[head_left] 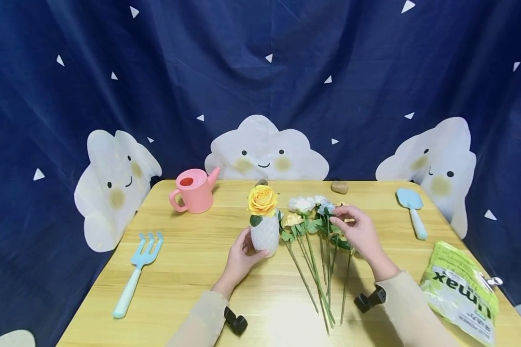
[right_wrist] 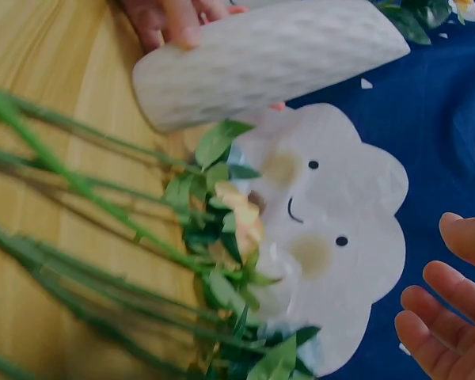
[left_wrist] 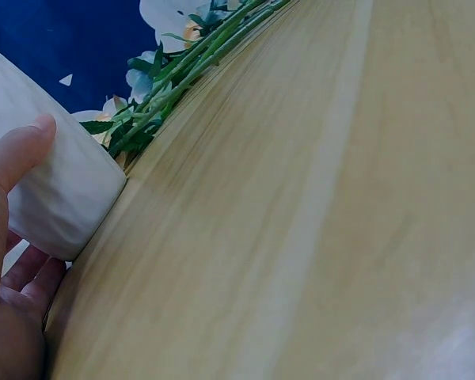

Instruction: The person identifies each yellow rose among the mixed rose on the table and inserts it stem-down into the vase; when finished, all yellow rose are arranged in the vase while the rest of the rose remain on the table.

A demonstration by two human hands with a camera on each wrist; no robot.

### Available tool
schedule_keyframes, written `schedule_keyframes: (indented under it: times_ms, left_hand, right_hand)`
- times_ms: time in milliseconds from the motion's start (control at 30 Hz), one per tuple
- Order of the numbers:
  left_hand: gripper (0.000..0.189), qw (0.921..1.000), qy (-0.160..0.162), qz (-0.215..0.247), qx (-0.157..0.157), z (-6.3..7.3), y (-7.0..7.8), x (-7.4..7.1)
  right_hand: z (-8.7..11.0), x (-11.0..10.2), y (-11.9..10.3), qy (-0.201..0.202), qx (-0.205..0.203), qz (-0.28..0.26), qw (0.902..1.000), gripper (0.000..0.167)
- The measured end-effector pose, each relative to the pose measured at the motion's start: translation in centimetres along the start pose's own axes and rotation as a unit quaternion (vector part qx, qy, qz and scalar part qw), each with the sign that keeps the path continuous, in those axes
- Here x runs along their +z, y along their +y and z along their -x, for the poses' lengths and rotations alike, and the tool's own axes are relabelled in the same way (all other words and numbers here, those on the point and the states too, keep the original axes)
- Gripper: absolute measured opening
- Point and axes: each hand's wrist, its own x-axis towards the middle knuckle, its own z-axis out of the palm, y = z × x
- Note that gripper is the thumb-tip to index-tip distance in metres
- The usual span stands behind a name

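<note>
My left hand grips the lower part of a white textured vase that stands upright on the table. One yellow rose shows at the vase's mouth. To the right of the vase lies a bunch of artificial flowers, with a white flower, a pale yellow flower and a blue flower among them. Their green stems point toward me. Over the blossoms hovers my right hand; in the right wrist view its fingers are spread apart, with nothing between them.
A pink watering can stands at the back left, a blue hand fork nearer me. Stones, one a brown stone, lie along the back edge. On the right are a blue trowel and a green clipped bag.
</note>
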Motion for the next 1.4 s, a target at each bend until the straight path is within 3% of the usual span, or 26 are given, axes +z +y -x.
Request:
schedule_keyframes:
  times_ms: [167,433,533,667,833,1000,1100,1400]
  left_hand:
    - [0.076,0.9999,-0.002,0.004,-0.015,0.1,0.2,0.1]
    - [0.074,0.9997,-0.014,0.002,-0.018,0.7,2.9,0.1]
    - [0.075,0.9997,-0.012,-0.002,-0.021,0.8,3.0,0.0]
    - [0.076,0.9998,-0.007,0.0,-0.017,0.7,3.0,-0.2]
    - [0.075,0.9999,-0.006,0.006,-0.011,0.7,2.9,-0.3]
    - [0.074,0.9998,-0.013,0.009,-0.016,0.6,3.0,-0.2]
    - [0.075,0.9997,-0.013,0.006,-0.018,0.5,3.0,-0.1]
    - [0.073,0.9998,-0.017,0.001,-0.013,0.3,3.2,-0.1]
  right_hand:
    - [1.0,-1.3,3.2,-0.002,0.018,0.027,0.9995,0.018]
    - [3.7,-3.1,5.1,-0.019,0.055,0.085,0.9947,0.023]
    - [4.7,-3.5,5.6,-0.026,0.086,0.079,0.9929,0.027]
    - [5.7,-3.7,6.2,-0.043,0.157,0.026,0.9864,0.032]
    - [6.5,-3.6,6.8,-0.069,0.263,-0.068,0.96,0.041]
    - [7.0,-3.5,7.5,-0.084,0.333,-0.147,0.9276,0.047]
    - [7.2,-3.6,7.7,-0.093,0.361,-0.192,0.9079,0.051]
    - [7.7,-3.5,8.3,-0.14,0.394,-0.291,0.8605,0.062]
